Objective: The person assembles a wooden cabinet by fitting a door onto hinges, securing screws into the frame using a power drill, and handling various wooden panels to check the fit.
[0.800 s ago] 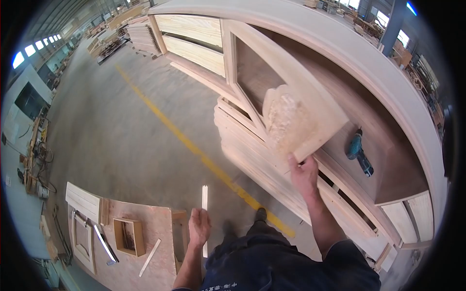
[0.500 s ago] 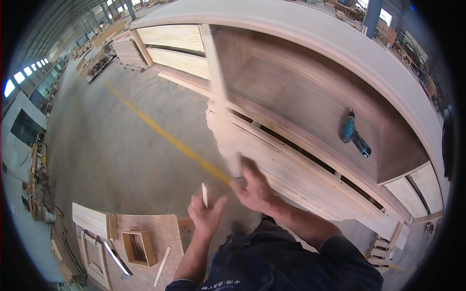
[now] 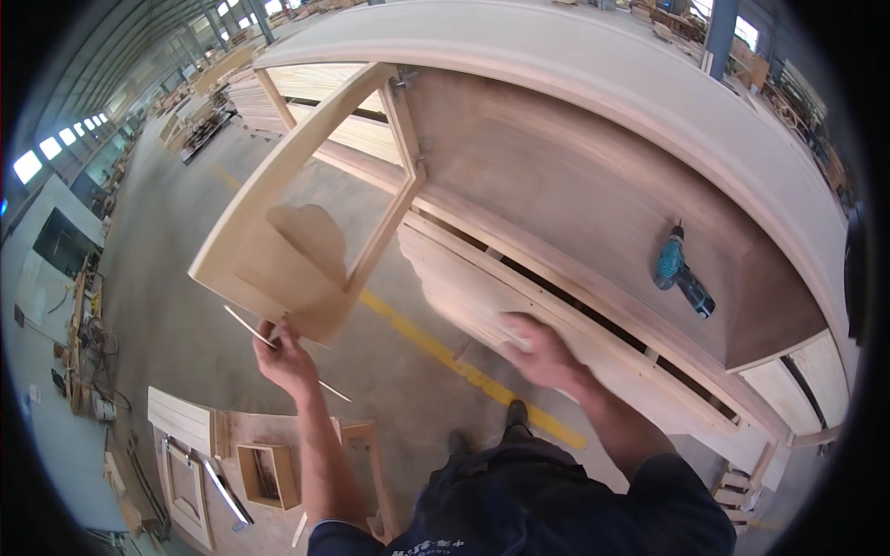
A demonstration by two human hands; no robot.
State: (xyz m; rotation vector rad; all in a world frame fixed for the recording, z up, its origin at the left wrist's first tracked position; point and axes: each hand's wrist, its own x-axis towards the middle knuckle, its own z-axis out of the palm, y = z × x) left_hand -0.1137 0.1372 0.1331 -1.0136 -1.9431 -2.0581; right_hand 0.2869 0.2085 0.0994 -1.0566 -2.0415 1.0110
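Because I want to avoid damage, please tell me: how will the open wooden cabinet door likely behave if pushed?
The door will probably swing, since hinges join one edge to the cabinet. It seems stiff, as its wood looks thick. Pushing near the left hand, far from the hinges, should need little force.

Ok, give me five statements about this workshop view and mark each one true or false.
1. The left hand holds a thin wood strip. True.
2. The drill lies inside the cabinet. True.
3. The drill is bright red. False: it is teal and black.
4. The right hand is apart from the door. True.
5. The door is shut. False: it stands open.
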